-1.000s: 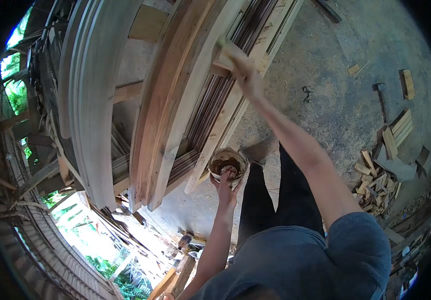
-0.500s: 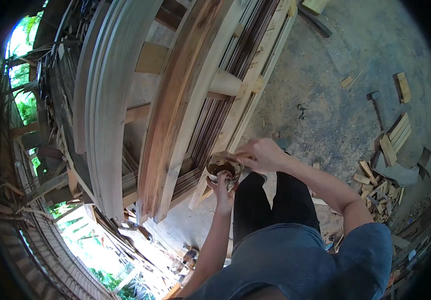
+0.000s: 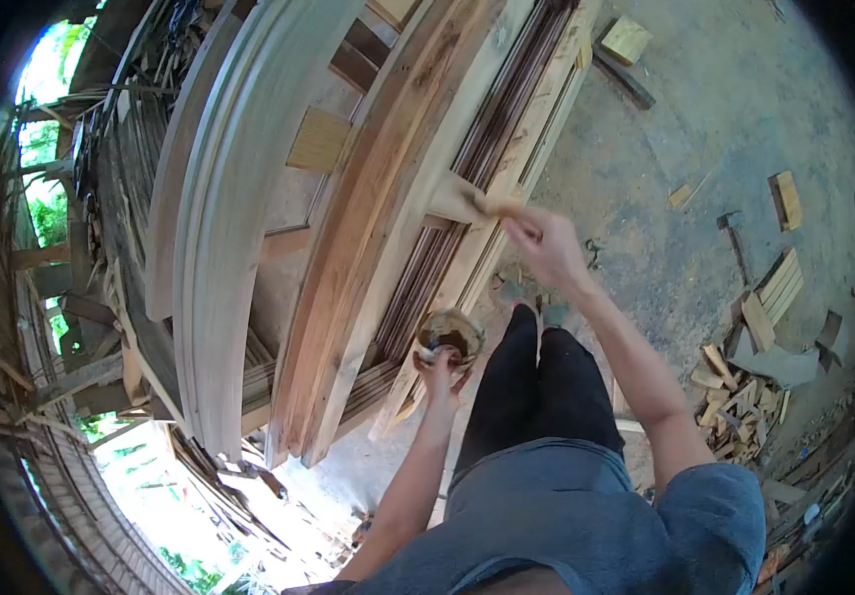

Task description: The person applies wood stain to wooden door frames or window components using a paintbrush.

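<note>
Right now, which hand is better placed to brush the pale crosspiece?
Probably the right hand: it holds the brush at the pale crosspiece. The left hand is farther away, gripping the container.

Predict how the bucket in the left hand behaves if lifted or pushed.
Probably light enough: the left hand holds the bucket alone. Likely to spill if tipped, as its top is open over dark contents. Probably keeps its shape: mouth looks round.
</note>
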`<action>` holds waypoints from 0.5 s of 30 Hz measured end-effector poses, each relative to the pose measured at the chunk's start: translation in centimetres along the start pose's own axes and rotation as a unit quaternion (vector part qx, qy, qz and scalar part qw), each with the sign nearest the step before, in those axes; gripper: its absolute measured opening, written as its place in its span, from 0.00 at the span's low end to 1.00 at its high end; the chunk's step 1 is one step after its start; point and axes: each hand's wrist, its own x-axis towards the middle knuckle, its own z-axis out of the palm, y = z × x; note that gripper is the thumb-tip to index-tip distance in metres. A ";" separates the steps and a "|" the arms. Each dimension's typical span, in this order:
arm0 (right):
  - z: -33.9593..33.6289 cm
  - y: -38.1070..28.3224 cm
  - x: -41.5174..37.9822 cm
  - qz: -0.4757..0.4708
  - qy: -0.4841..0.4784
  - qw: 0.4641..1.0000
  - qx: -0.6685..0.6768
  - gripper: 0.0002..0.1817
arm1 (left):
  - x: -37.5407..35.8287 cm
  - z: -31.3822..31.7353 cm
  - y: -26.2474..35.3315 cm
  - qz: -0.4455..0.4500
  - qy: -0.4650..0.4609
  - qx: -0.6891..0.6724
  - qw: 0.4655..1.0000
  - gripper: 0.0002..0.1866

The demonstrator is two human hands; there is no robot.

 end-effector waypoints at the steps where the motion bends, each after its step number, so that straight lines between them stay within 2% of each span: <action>1: 0.0 0.5 1.7 0.091 0.009 0.996 0.001 0.14 | -0.2 -0.4 0.3 0.003 0.020 -0.007 1.000 0.51; 2: 0.3 0.9 3.3 0.183 0.016 0.983 0.004 0.15 | -1.6 0.0 1.7 0.018 0.020 -0.019 0.999 0.50; 3: 1.6 2.3 4.8 0.182 0.010 0.983 0.009 0.15 | -2.1 0.4 2.6 0.020 0.027 -0.022 0.999 0.50; 5: 5.4 4.7 5.8 0.047 0.146 0.988 0.018 0.14 | -2.4 -0.1 3.7 0.033 0.046 -0.021 0.998 0.49; 6: 6.8 4.8 5.0 0.057 0.150 0.987 0.026 0.14 | -2.1 -0.6 3.9 0.051 0.031 0.017 0.998 0.47; 8: 9.1 4.1 2.7 0.132 0.006 0.990 -0.039 0.15 | -2.1 -1.0 4.5 0.050 0.037 0.041 0.997 0.47; 10: 11.4 4.2 -1.5 0.041 -0.016 0.999 -0.005 0.15 | -2.0 -1.0 4.7 0.042 0.048 0.047 0.997 0.45; 12: 11.9 4.1 -5.1 0.053 -0.194 0.979 0.020 0.17 | -1.2 -1.8 4.3 0.032 0.041 0.030 0.998 0.44; 13: 12.0 4.4 -5.8 0.052 -0.198 0.979 0.017 0.17 | -0.8 -2.2 4.0 0.026 0.035 0.016 0.999 0.43; 15: 11.8 3.8 -5.8 -0.032 -0.309 0.950 -0.019 0.18 | -0.7 -1.9 4.1 0.021 0.048 0.010 0.999 0.41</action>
